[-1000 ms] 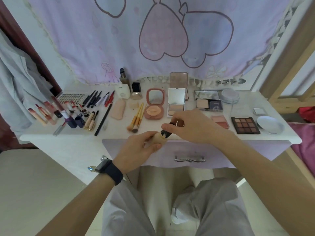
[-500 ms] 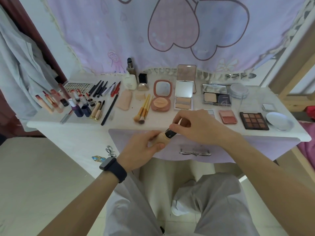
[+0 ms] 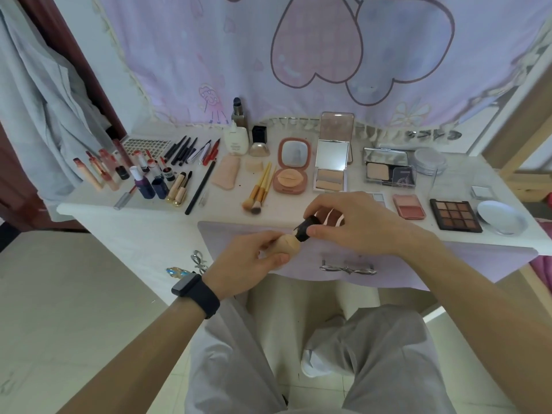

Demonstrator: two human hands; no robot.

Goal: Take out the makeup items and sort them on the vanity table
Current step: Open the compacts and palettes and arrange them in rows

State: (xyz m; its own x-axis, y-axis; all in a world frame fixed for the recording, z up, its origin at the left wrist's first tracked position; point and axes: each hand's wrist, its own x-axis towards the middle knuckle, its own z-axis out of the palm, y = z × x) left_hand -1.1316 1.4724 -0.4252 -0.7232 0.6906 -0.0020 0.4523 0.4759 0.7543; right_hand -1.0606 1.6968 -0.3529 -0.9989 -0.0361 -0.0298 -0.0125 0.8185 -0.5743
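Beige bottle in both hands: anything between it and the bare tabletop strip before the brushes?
Nothing visible. Left hand grips the beige bottle, right hand pinches its black cap, at the vanity table's front edge; the bare strip lies just beyond, short of the brushes.

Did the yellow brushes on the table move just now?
No. The yellow brushes still lie just left of the pink compact, as before; only the camera view shifted.
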